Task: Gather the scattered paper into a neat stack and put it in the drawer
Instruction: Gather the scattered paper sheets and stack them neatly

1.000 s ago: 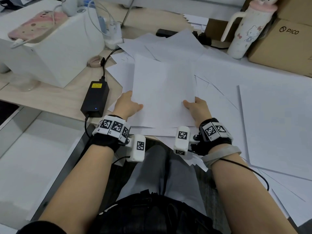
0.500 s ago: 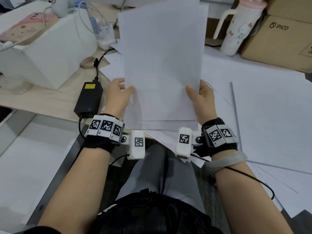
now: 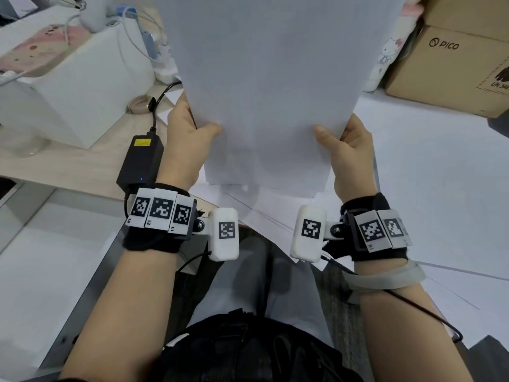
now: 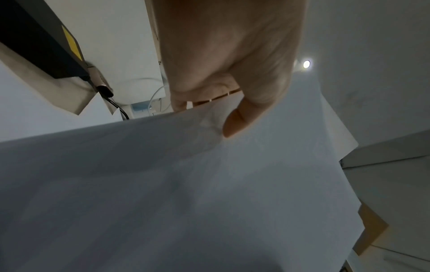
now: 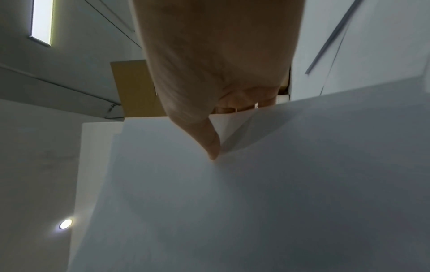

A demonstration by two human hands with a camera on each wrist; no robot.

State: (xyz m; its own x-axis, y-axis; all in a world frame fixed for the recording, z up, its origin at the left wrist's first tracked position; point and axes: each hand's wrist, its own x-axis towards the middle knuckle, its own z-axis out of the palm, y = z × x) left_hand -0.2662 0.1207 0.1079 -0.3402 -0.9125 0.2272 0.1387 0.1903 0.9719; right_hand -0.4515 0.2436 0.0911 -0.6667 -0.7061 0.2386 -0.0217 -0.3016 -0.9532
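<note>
I hold the stack of paper (image 3: 270, 86) upright in front of me, its bottom edge resting on the loose sheets (image 3: 429, 172) that cover the desk. My left hand (image 3: 185, 144) pinches the stack's left edge, thumb on the near face and fingers curled behind it; the left wrist view shows that thumb pressed flat on the paper. My right hand (image 3: 347, 155) pinches the right edge the same way, thumb in front, fingers behind. The stack stands between my two hands and fills the middle of the head view, running out of the top of the picture.

More loose sheets spread to the right and toward the near right corner, overlapping one another. To the left of my left hand a black power adapter (image 3: 141, 158) with a yellow label lies on the wooden desk (image 3: 68, 164), its cable running to the far side. Farther left stands a white box (image 3: 68, 86). At the far right sits a cardboard box (image 3: 451, 64) printed PICO, with a white cup (image 3: 388, 56) beside it, partly hidden by the stack. The drawer is not in any view.
</note>
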